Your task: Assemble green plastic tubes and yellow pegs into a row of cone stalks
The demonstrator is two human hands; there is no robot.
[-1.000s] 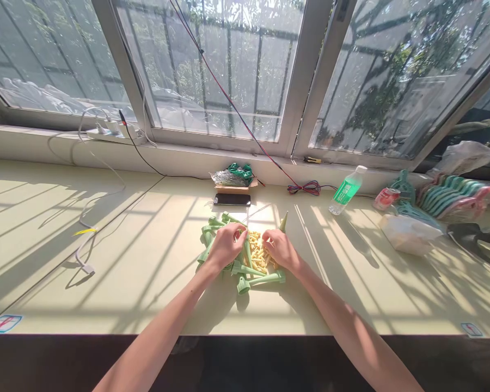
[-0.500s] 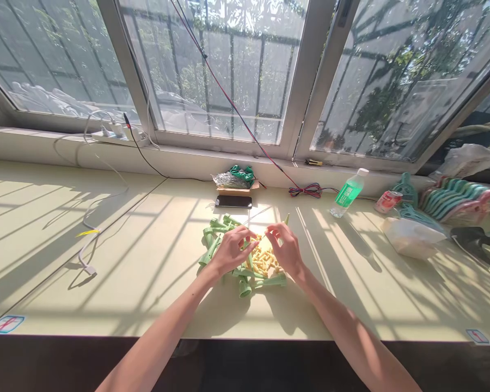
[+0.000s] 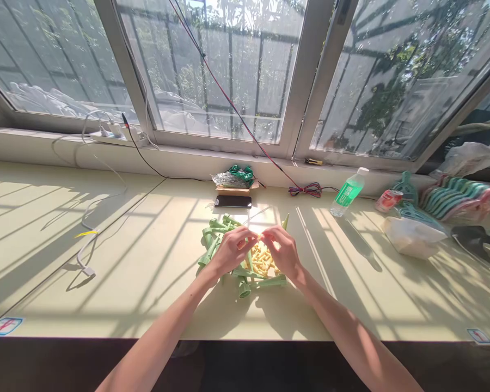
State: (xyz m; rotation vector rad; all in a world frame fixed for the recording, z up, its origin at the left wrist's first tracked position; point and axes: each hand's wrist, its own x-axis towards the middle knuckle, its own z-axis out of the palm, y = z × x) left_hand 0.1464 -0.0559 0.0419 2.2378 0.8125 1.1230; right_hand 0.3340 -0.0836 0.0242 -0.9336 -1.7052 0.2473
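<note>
My left hand (image 3: 233, 250) and my right hand (image 3: 285, 251) meet fingertip to fingertip above a heap of small yellow pieces (image 3: 261, 262). Both are closed in a pinch. Whatever lies between the fingertips is tiny and washed out by sunlight, so I cannot make it out. Light green cone-shaped tubes (image 3: 206, 256) lie around the yellow heap, mostly to its left and in front. One green tube (image 3: 271, 281) points right along the near side, and a green tip (image 3: 286, 220) shows behind my right hand.
Behind the heap lie a black phone (image 3: 233, 202) and a small box (image 3: 234, 190) with green and clear wrapping. To the right stand a bottle (image 3: 348, 193), a can (image 3: 387, 200), a white bag (image 3: 412, 235) and several hangers (image 3: 453, 198). A white cable (image 3: 90, 239) trails at left.
My hands have come together; the gap between their fingertips has closed above the yellow pieces. The heap and tubes look the same.
</note>
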